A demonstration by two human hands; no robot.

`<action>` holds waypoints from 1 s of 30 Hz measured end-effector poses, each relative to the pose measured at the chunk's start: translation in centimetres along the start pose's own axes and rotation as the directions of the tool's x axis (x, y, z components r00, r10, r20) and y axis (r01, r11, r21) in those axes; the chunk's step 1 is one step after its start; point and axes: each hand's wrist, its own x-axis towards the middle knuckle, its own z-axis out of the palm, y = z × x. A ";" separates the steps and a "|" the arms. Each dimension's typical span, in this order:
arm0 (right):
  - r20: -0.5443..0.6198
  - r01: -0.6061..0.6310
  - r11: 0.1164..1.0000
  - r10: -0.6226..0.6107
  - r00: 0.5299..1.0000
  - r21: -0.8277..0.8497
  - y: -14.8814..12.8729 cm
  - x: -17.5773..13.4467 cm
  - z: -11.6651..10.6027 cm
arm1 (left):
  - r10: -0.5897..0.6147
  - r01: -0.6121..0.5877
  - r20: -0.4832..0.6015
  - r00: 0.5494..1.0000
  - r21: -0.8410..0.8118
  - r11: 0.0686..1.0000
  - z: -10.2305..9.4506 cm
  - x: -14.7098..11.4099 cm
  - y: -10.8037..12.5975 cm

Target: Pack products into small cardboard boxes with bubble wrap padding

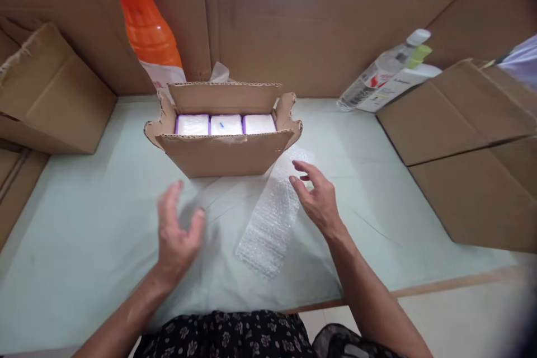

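Observation:
An open cardboard box (226, 155) stands upright with its flaps raised. Inside it, three white blocks with purple edges sit side by side; the middle white block (226, 125) has a small blue mark. A strip of bubble wrap (268, 224) lies flat in front of the box, partly running past its right corner. My left hand (178, 229) is in the air front-left of the box, slightly blurred, fingers and thumb apart, holding nothing. My right hand (316, 193) hovers by the right edge of the bubble wrap, fingers curved and apart, with nothing in it.
Behind the box stands a large orange bottle (151, 28). A clear plastic bottle (381, 72) and a white bottle (398, 86) lean at the back right. Cardboard boxes flank the pale green cloth (104, 235), left (62, 95) and right (470, 151); a cardboard wall (319, 22) closes the back.

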 end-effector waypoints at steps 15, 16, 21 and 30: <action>0.334 0.165 0.815 0.037 0.942 -0.556 7.3 4.4 -2.2 | 0.379 -0.488 0.666 0.642 -0.026 0.873 2.5 -6.6 3.9; 0.291 0.113 0.824 0.065 0.954 -0.554 7.6 4.9 -2.5 | 0.391 -0.493 0.659 0.643 -0.036 0.869 2.2 -6.7 3.8; 0.191 -0.021 0.844 0.146 0.971 -0.535 7.3 3.9 -2.8 | 0.423 -0.475 0.661 0.620 -0.113 0.873 0.4 -6.5 3.2; 0.031 -0.086 0.900 0.109 0.994 -0.428 3.4 -5.7 -3.6 | 0.402 -0.612 0.580 0.708 0.220 0.760 -5.0 -0.1 -1.3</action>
